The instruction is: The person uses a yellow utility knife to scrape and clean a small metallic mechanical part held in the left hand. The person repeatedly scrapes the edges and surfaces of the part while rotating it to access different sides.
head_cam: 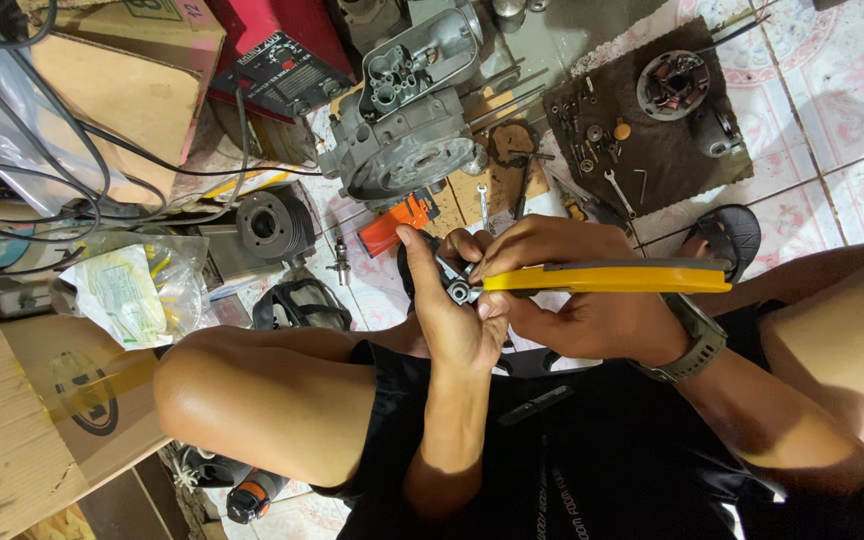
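— Down on the tiled floor [852, 90], between the knees, what is that being worked on?

— A small metal part [459, 291], dark grey, with a round hole through it that shows a bright ring. It sits at the middle of the picture, pinched in the left hand [452, 310], whose thumb sticks straight up beside it.

— And the yellow thing?

— Pliers with yellow handles [607, 278]. The right hand [562, 290] is wrapped around them, fingers curled tight over the grips, and the handles run out level toward the right knee. The slim dark nose touches the small part right at the left fingers. Exactly how the tips sit on it I cannot tell; the fingers crowd it.

— So both hands are closed?

— Yes, the left grasps the part, the right grasps the pliers. A grey watch [697, 340] sits on the right wrist.

— What lies beyond them?

— A grey engine case [402, 140], well apart from the hands, with a finned cylinder [274, 225] to its side. Farther right, a dark mat [672, 160] carries small wrenches, screws and a round coil plate [674, 82]. An orange tool [397, 222] lies just past the left thumb, and a cardboard box [12, 420] stands by the left knee.
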